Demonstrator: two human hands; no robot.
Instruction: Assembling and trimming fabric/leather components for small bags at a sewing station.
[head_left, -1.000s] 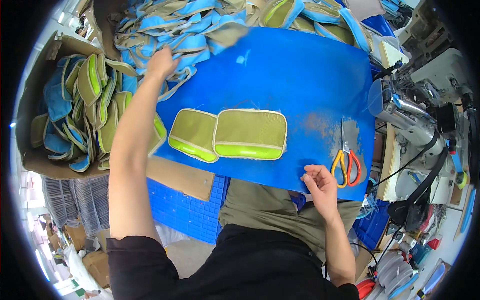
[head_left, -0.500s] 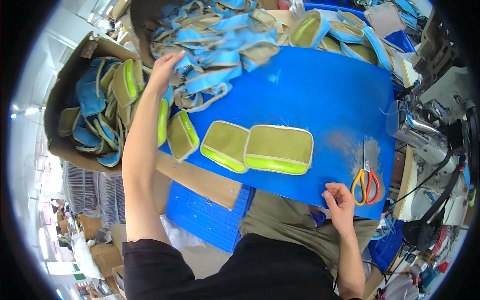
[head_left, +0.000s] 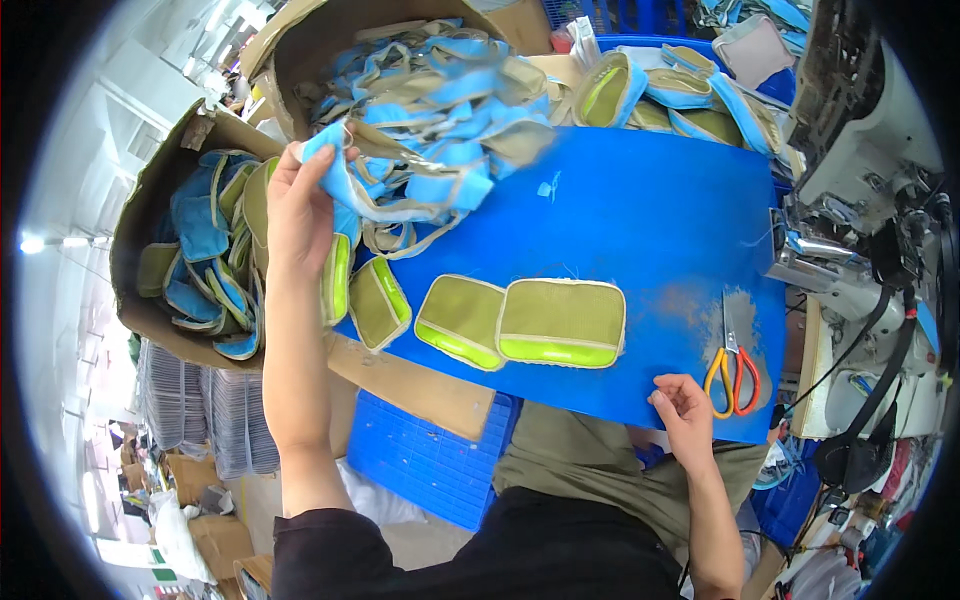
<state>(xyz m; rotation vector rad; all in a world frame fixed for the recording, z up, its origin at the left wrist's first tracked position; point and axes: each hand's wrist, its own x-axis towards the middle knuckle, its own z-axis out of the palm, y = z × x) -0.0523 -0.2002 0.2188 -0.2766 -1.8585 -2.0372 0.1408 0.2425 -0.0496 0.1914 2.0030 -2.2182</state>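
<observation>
My left hand (head_left: pixel 305 205), raised at the upper left, pinches one end of a blue and khaki fabric strip (head_left: pixel 400 200). The strip's far part lies against a tangled heap of similar strips (head_left: pixel 450 75), so where it ends is hidden. Close to the table's front edge, my right hand (head_left: pixel 685 408) has its fingers curled in, with nothing visible in them. Just right of it, scissors (head_left: pixel 735 370) with orange and red handles lie on the blue table (head_left: pixel 680 220). Between the hands lie olive mesh panels with bright green bands: one panel (head_left: pixel 562 322) overlaps another (head_left: pixel 455 315), and a tilted panel (head_left: pixel 375 310) sits farther left.
A cardboard box (head_left: pixel 150 215) at the left holds blue and olive pieces. Behind the table, a blue bin (head_left: pixel 640 43) carries blue-edged pouches (head_left: pixel 690 90). A sewing machine (head_left: pixel 850 250) stands along the right side. Grey stacked sheets (head_left: pixel 235 420) are at the lower left.
My left hand has drawn the end of a blue and khaki strip up and toward me, away from the heap. My right hand stays curled near the table edge. The view has shifted slightly.
</observation>
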